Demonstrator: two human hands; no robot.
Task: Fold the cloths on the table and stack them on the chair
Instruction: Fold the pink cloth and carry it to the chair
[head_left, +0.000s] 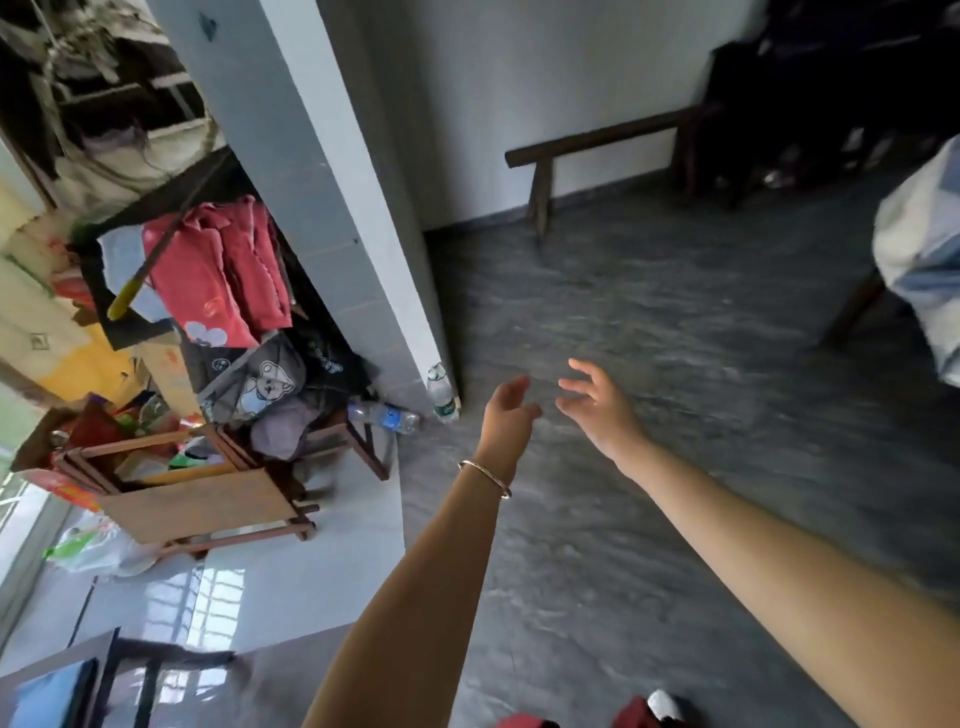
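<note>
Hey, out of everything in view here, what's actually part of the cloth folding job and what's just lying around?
For the job: red cloth, bear-print cloth, wooden chair, pale checked cloth, left hand and right hand, both empty.
Lying about: lying bottle, upright bottle, wooden bench, plastic bag.

Red cloths (218, 270), a grey bear-print cloth (260, 384), dark grey floor (649, 364).

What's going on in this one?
No cloth is in hand. The person's left hand and right hand reach forward, open and empty, above the grey floor. A heap of red and grey cloths sits at left beside the pillar; a blue-checked cloth shows at the right edge.
</note>
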